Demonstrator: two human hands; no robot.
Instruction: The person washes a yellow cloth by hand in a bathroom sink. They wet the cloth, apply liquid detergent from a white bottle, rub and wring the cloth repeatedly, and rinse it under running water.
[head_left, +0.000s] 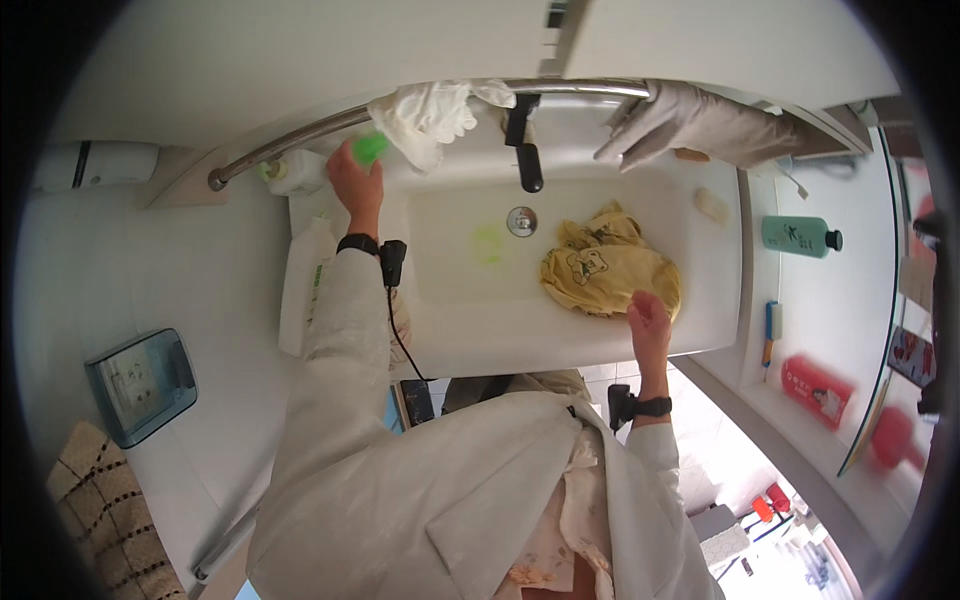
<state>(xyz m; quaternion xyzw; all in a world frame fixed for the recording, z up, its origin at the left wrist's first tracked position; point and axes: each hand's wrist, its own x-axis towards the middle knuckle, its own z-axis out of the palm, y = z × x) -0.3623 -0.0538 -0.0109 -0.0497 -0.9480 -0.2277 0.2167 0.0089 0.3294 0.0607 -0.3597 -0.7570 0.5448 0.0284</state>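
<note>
Before me is a white washbasin (450, 330) with a round metal drain (522, 222) and a black faucet (529, 161) above it. My left hand (356, 184) is at the basin's upper left corner, its fingers around a small bright green object (369, 148) whose kind I cannot make out. A pale green smear (489, 241) lies on the basin floor left of the drain. In the right half of the basin lies a crumpled yellow cloth item (600, 270) with a printed bear. My right hand (651, 311), fingers curled, is over its lower right edge; nothing shows in it.
A metal rail (300, 141) crosses behind the basin, with white gloves (431, 120) and a grey-brown glove (697, 120) hanging over it. White bottles (296, 285) stand or lie at left. The right ledge holds a teal bottle (799, 236), a blue brush (772, 326) and a red bottle (817, 390).
</note>
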